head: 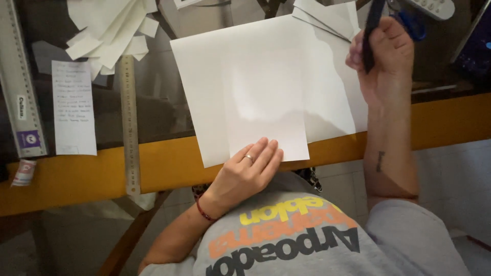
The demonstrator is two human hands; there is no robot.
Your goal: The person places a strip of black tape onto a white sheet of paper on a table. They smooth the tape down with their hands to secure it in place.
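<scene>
1. At the near edge of the glass-topped table with the yellow wooden rim: my left hand, fingers together and flat, pressing down the lower edge of a large white glossy sheet of paper. The sheet lies tilted, its bottom overhanging the rim.
2. Upper right: my right hand, closed around a slim dark tool, possibly a pen or a craft knife; the view is too dim to tell. Its tip is over the sheet's right margin.
3. Left of the sheet: a long steel ruler lying lengthwise, reaching across the rim.
4. Further left: a narrow white handwritten note.
5. Far left: a wide grey cutting ruler.
6. Top left: a loose heap of white paper offcuts.
7. Top right: blue-handled scissors, just beside my right hand.
</scene>
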